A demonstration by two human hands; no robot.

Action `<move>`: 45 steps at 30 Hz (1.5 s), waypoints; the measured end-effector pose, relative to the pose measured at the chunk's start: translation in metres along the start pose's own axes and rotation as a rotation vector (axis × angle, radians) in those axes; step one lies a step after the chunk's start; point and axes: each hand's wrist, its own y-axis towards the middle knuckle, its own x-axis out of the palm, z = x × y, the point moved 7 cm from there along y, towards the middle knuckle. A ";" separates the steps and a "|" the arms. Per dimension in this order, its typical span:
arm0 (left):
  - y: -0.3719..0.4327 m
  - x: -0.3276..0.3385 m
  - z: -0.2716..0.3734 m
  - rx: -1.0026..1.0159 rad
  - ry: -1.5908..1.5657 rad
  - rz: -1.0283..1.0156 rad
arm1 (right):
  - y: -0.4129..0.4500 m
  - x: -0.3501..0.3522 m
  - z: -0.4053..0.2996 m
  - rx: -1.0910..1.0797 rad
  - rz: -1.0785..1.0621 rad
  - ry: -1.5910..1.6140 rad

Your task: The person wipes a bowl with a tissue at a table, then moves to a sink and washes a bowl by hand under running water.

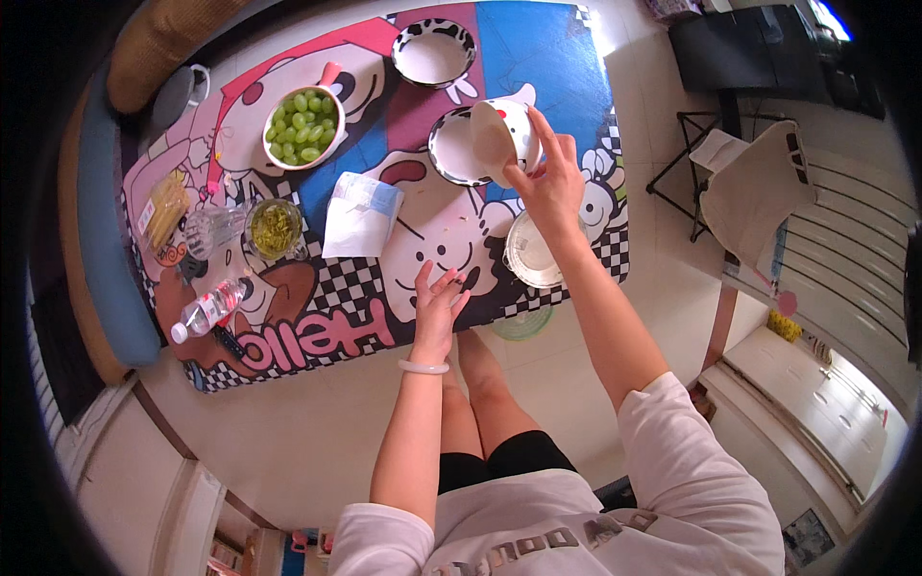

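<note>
My right hand [551,176] holds a small white spotted bowl [515,133], tilted on its side, over a cow-patterned bowl [450,147]. Below my right wrist lies a round clear plastic lid or container [531,252], partly hidden by the arm. My left hand [436,309] is at the table's near edge, fingers apart, holding nothing. Another cow-patterned bowl [433,54] stands at the far side. A folded white paper or packet [362,216] lies left of centre. Small crumbs are scattered on the cartoon-print table cover [432,241].
On the left are a handled bowl of green grapes [302,129], a glass of green tea leaves [274,229], a ribbed clear glass [215,230], a packaged snack [164,212] and a plastic bottle [209,311]. A chair [756,191] stands on the right.
</note>
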 end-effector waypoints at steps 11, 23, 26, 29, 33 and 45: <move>-0.012 -0.027 -0.001 0.027 -0.114 0.002 | -0.005 0.023 -0.029 -0.198 -0.073 -0.406; -0.008 -0.031 0.012 0.044 -0.133 -0.006 | 0.000 0.027 -0.032 -0.195 -0.032 -0.428; -0.005 -0.028 0.017 0.035 -0.122 -0.006 | 0.002 0.022 -0.022 -0.107 0.018 -0.343; 0.001 -0.019 0.021 0.030 -0.101 -0.020 | -0.001 0.019 0.002 0.075 0.003 -0.162; 0.010 -0.001 0.035 0.057 -0.061 -0.056 | -0.008 0.023 0.040 0.337 0.018 0.299; 0.105 0.051 0.137 0.291 0.007 -0.094 | -0.013 0.035 0.123 0.801 0.148 1.110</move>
